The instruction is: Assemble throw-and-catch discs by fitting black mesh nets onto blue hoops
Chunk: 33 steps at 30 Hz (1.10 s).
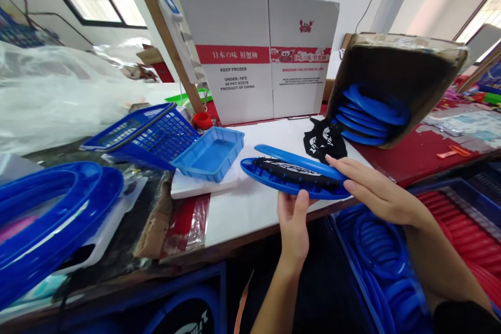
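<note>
Above the white work board, my left hand [291, 229] supports a blue plastic ring [282, 185] from below, with thumb and fingers on its near edge. Black fabric [297, 171] with a white print lies across this ring, and small pegs show along the rim. A second blue ring [289, 154] sits over the fabric, tilted up at its left end. My right hand [371, 193] pinches both rings at their right end, fingers on top and thumb near the lower rim. More black printed fabric pieces [323, 138] lie just behind on the board.
A tilted carton [407, 62] holds several blue rings at the back right. A shallow blue tray [211, 154] and a blue basket [152, 133] stand left of the board. Blue rings [381, 245] fill a crate below the table edge. Larger blue rings [105, 188] are at far left.
</note>
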Each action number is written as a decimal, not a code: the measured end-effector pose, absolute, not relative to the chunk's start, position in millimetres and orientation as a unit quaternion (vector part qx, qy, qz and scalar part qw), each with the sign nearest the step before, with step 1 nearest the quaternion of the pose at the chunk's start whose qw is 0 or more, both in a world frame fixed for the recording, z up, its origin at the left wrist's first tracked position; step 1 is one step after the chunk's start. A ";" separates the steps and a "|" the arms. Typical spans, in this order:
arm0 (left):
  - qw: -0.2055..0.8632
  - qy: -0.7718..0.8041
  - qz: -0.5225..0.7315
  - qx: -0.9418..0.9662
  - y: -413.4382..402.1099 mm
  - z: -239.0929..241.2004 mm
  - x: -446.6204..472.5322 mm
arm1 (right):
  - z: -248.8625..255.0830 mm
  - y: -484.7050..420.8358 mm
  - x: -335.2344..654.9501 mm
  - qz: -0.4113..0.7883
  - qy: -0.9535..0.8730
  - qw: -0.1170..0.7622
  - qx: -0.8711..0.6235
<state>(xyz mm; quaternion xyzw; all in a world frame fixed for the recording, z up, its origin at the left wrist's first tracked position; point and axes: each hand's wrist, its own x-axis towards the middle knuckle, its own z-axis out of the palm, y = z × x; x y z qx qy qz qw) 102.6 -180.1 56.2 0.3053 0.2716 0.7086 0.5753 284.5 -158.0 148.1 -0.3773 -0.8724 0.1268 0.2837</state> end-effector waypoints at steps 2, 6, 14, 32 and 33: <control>0.559 0.276 0.720 0.304 -180.4 60.7 105.9 | 156.5 -157.5 281.5 0.116 -0.882 0.270 -0.369; 0.552 0.277 0.731 0.292 -191.3 54.7 112.1 | 168.7 -156.9 279.5 0.104 -0.896 0.267 -0.340; 0.587 0.255 0.716 0.280 -214.7 41.6 127.2 | 161.9 -174.9 270.4 0.150 -0.872 0.318 -0.341; 0.629 0.197 0.671 0.338 -228.9 19.1 132.4 | 170.2 -198.3 259.4 0.179 -0.912 0.172 -0.327; 0.632 0.195 0.669 0.339 -229.0 16.5 130.3 | 170.9 -198.5 260.8 0.181 -0.912 0.166 -0.328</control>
